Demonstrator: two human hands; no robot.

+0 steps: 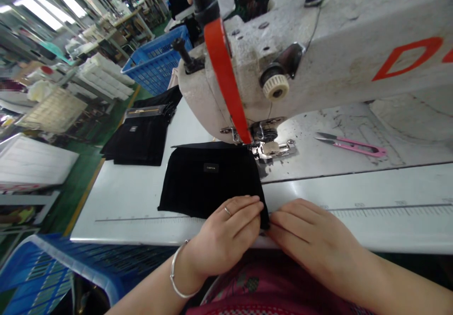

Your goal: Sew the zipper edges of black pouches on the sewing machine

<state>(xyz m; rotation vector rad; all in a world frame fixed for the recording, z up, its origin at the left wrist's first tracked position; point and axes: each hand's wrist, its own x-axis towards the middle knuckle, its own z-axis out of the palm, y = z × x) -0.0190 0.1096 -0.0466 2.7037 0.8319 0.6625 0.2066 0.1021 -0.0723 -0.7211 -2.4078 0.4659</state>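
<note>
A black fabric pouch piece (198,187) with a small label lies on the white table, its far right corner by the presser foot (271,151) of the sewing machine (297,55). My left hand (233,230), with a ring and a bracelet, presses on the near right part of the piece, fingers together. At that same near corner, my right hand (311,232) pinches the edge of the black fabric between thumb and fingers. The fingertips of both hands are close together, and the pinched corner is partly hidden.
Pink-handled thread snips (350,145) lie on the machine bed. A stack of black pouch pieces (139,138), one with a zipper, rests on the table at left. Blue baskets stand behind the table (152,60) and below its left front edge (71,263). A ruler scale (375,210) runs along the front.
</note>
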